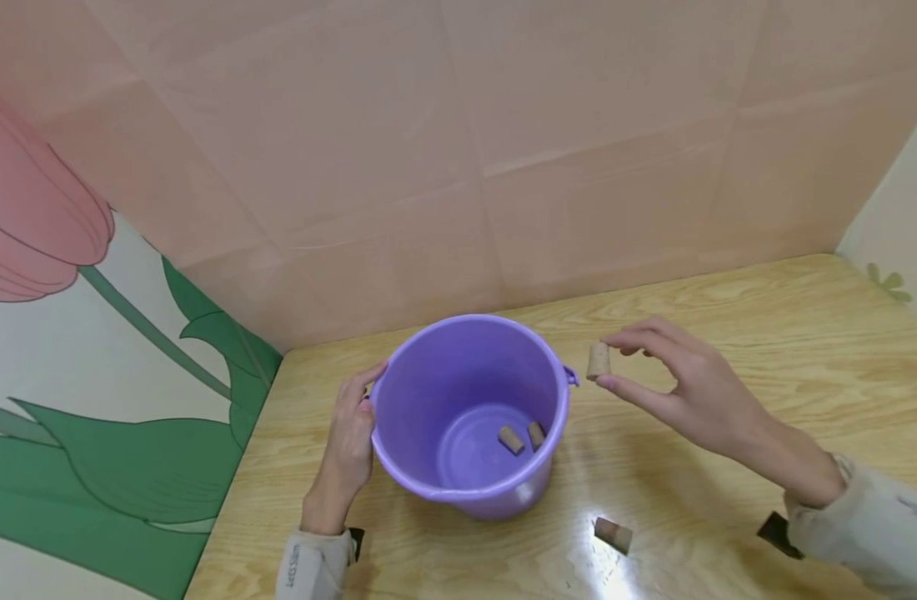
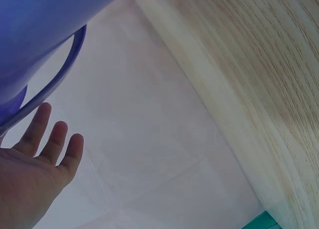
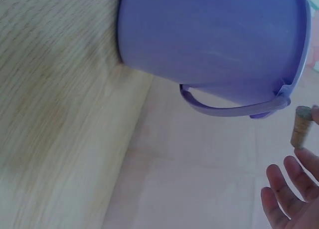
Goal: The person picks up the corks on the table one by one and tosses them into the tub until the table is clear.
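Note:
A purple plastic bucket (image 1: 471, 333) stands upright on the wooden table, its mouth tipped into sight in the head view. Two corks, one cork (image 1: 511, 440) and another cork (image 1: 536, 434), lie on its floor at the right. My left hand (image 1: 349, 433) holds the bucket's left rim between thumb and index finger; the other three fingers spread loosely below the handle (image 2: 65, 72) in the left wrist view. To the right of the bucket, my right hand (image 1: 699, 392) pinches a tapered cork (image 1: 598, 361) between thumb and fingertips, above the table and outside the rim.
A cork (image 1: 613, 535) with a darker end lies on the table (image 1: 774, 333) in front and to the right of the bucket. Behind the table rises a pinkish covered wall (image 1: 458, 167). A flower-patterned panel (image 1: 151, 375) borders the left side, and a pale wall (image 1: 901, 225) the right.

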A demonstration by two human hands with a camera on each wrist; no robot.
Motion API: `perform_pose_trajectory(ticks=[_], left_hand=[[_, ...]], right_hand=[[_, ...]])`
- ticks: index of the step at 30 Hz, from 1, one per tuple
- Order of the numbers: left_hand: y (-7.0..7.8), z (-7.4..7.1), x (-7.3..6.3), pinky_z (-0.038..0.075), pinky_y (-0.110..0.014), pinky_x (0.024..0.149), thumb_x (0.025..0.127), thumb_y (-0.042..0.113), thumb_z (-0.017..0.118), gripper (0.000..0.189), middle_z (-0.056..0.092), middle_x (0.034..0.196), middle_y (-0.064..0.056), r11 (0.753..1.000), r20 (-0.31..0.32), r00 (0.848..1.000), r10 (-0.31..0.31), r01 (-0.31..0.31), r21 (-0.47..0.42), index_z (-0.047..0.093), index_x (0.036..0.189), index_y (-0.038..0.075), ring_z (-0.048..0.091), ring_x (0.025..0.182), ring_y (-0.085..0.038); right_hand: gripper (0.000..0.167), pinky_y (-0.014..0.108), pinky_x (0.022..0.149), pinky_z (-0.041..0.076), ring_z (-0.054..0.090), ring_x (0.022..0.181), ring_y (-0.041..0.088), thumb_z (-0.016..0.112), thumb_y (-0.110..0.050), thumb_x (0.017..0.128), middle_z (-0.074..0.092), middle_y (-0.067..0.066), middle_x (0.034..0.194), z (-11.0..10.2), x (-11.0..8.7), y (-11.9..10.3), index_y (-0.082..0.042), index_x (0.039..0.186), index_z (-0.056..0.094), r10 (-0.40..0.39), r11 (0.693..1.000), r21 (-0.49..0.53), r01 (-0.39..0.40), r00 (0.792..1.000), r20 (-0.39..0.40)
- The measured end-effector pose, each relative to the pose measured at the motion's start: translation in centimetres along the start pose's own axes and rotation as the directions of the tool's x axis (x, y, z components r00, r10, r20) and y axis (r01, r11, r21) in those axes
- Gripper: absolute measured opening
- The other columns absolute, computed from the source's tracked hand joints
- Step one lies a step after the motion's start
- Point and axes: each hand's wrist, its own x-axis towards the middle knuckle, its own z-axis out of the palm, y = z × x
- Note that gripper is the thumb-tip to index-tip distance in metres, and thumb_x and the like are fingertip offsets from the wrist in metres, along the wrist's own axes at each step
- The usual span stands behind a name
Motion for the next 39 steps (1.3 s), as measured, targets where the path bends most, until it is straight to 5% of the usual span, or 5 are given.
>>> perform_pose_trajectory(ticks=[21, 30, 39], left_hand=[[-0.2, 0.1, 0.0, 0.039, -0.056, 0.097, 0.107, 0.046, 0.017, 0.065, 0.06, 0.133, -0.02, 1.0, -0.002, 1.0, 0.009, -0.009, 0.011, 0.054, 0.137, 0.001, 0.051, 0.121, -0.034], [-0.1, 0.1, 0.0, 0.039, -0.055, 0.098, 0.107, 0.045, 0.017, 0.065, 0.061, 0.132, -0.02, 1.0, -0.012, 1.0, 0.021, -0.021, 0.008, 0.054, 0.136, 0.0, 0.052, 0.12, -0.034], [-0.2, 0.2, 0.0, 0.04, -0.053, 0.097, 0.108, 0.042, 0.017, 0.063, 0.061, 0.133, -0.02, 0.999, -0.015, 0.999, 0.033, -0.033, 0.02, 0.054, 0.137, 0.001, 0.052, 0.119, -0.035]], right_hand=[[0.042, 0.01, 0.098, 0.041, 0.061, 0.107, 0.012, 0.085, -0.018, 0.076, 0.066, -0.003, 0.114, 1.8, 1.3, -2.2, -0.015, 0.116, 0.071, -0.069, 0.995, 0.083, 0.064, 0.996, 0.06], [0.04, 0.02, 0.096, 0.041, 0.057, 0.108, 0.014, 0.084, -0.026, 0.077, 0.065, -0.002, 0.113, 3.3, 1.6, -2.9, -0.011, 0.111, 0.072, -0.122, 0.986, 0.125, 0.113, 0.991, 0.063], [0.043, 0.028, 0.095, 0.04, 0.052, 0.112, 0.013, 0.086, -0.021, 0.073, 0.066, -0.006, 0.113, 4.0, 1.6, -3.7, -0.014, 0.113, 0.072, -0.05, 0.99, 0.137, 0.035, 0.993, 0.104]])
